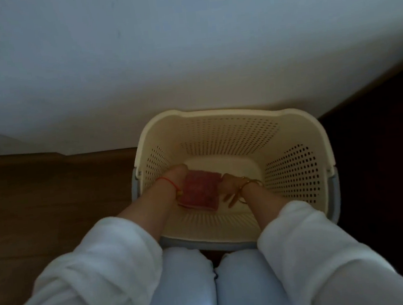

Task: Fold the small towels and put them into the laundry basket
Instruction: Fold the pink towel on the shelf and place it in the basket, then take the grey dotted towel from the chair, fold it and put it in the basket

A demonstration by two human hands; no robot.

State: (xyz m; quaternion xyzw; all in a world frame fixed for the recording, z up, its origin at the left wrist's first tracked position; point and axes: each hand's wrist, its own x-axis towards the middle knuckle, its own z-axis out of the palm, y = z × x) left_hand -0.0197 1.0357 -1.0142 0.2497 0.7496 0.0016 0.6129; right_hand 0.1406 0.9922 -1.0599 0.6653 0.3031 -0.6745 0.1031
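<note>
Down inside the cream laundry basket point(220, 126) at 12 o'clock from my knees, both my hands reach to the bottom. Left hand point(177, 176) grips the folded pink towel point(200, 189) at its 9 o'clock edge, right hand point(230, 186) at 3 o'clock, fingers clamped on cloth. Towel sits low, near the basket floor.

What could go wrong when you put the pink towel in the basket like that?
The folded pink towel is held between the left hand and right hand, low inside the laundry basket. If one hand lets go first, the fold might flop open. It is also dim in there, so a crooked landing could be easy to miss.
</note>
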